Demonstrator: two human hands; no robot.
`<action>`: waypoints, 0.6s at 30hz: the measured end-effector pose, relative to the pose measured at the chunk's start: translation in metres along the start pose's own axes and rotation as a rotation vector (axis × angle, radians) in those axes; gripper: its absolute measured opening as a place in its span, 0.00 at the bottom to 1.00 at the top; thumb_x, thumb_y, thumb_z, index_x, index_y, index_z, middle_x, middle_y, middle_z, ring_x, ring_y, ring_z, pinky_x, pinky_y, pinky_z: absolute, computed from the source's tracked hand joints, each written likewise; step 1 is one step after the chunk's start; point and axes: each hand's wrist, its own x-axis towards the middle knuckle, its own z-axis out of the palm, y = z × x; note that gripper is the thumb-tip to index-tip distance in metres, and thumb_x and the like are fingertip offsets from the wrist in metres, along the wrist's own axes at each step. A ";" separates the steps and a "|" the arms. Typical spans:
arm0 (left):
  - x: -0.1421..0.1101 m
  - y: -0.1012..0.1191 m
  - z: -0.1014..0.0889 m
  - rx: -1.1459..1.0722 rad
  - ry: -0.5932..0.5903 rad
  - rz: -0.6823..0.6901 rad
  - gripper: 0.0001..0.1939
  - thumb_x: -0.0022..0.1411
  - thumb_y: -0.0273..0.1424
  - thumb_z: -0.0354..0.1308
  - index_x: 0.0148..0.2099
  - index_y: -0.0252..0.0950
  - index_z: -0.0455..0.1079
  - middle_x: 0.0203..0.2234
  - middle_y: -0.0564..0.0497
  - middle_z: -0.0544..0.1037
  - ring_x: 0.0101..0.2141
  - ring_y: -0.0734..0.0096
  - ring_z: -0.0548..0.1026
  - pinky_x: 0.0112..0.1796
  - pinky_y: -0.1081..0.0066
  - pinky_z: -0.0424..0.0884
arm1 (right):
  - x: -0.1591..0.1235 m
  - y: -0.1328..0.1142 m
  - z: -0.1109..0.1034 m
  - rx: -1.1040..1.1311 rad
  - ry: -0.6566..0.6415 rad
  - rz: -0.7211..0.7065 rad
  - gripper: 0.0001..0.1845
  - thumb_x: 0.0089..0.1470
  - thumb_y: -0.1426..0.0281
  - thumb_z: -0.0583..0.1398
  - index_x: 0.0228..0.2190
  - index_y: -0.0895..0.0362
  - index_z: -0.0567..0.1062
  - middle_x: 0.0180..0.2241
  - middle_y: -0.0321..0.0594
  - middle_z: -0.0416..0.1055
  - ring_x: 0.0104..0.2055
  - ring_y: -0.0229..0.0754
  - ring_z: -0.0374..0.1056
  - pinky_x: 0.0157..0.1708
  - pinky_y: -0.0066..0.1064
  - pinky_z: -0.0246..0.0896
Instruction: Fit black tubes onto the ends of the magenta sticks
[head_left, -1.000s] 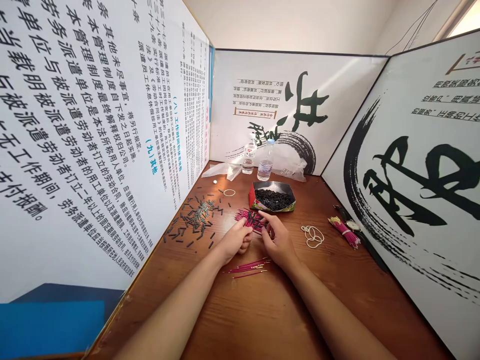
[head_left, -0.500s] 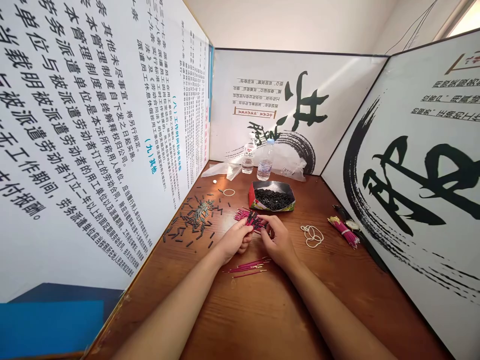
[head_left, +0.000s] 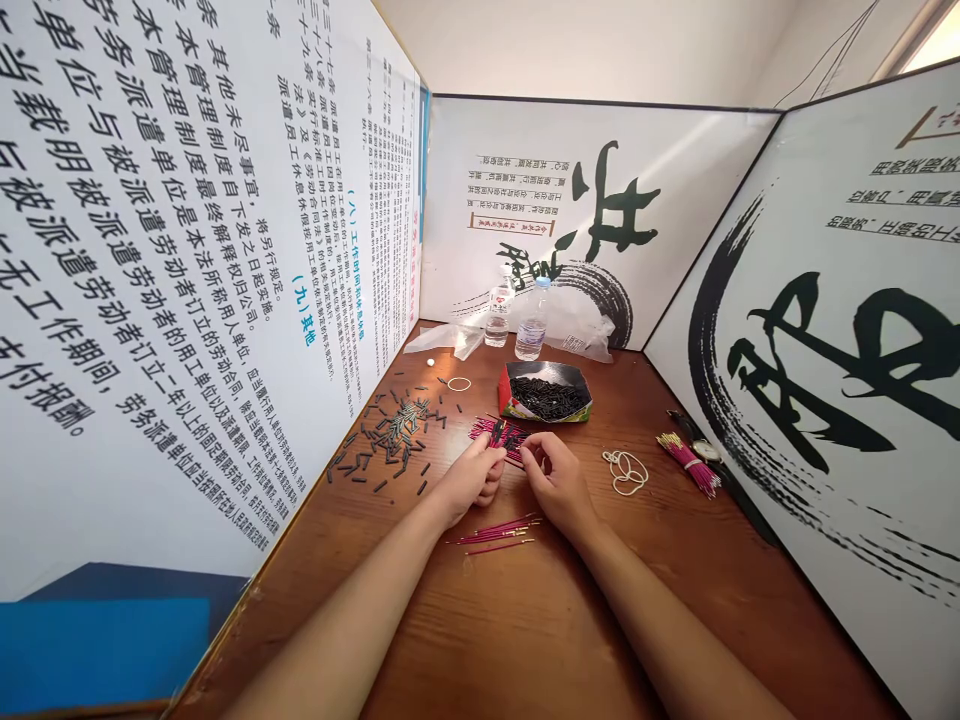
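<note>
Tubes (head_left: pixel 406 424) lie loose at ten o'clock from the left hand (head_left: pixel 478 481), which clasps black-topped pink sticks (head_left: pixel 498 432), presumably to steady them; beside it the right hand (head_left: pixel 556 478) curls, its hold unclear; at three o'clock a bundle (head_left: pixel 688 466) sits banded, probably against scattering.

White printed panels (head_left: pixel 675 150) enclose a sunlit brown wooden table (head_left: pixel 480 640).

Bare forearms (head_left: pixel 360 600) inward, left hand (head_left: pixel 474 480) in a fist, right hand (head_left: pixel 558 480) loosely curled beside it
</note>
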 end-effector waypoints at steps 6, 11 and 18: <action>0.000 -0.002 -0.001 0.053 -0.024 0.045 0.21 0.57 0.39 0.59 0.47 0.41 0.54 0.17 0.66 0.50 0.14 0.85 0.45 0.17 0.80 0.40 | 0.000 0.001 0.000 -0.012 -0.015 0.000 0.07 0.59 0.67 0.55 0.31 0.55 0.70 0.27 0.36 0.68 0.27 0.37 0.62 0.27 0.28 0.57; 0.002 -0.004 -0.001 0.047 -0.009 0.037 0.13 0.61 0.39 0.54 0.41 0.42 0.53 0.19 0.65 0.53 0.14 0.86 0.44 0.17 0.81 0.39 | 0.001 0.001 0.000 -0.013 -0.010 0.013 0.06 0.59 0.67 0.55 0.31 0.55 0.70 0.27 0.36 0.69 0.27 0.37 0.62 0.27 0.28 0.57; 0.002 -0.003 0.000 0.080 0.000 0.029 0.11 0.62 0.37 0.52 0.37 0.40 0.52 0.20 0.64 0.56 0.14 0.87 0.46 0.17 0.81 0.40 | 0.000 0.000 0.000 0.035 0.034 0.007 0.08 0.59 0.66 0.56 0.34 0.56 0.73 0.30 0.37 0.71 0.27 0.38 0.63 0.28 0.29 0.58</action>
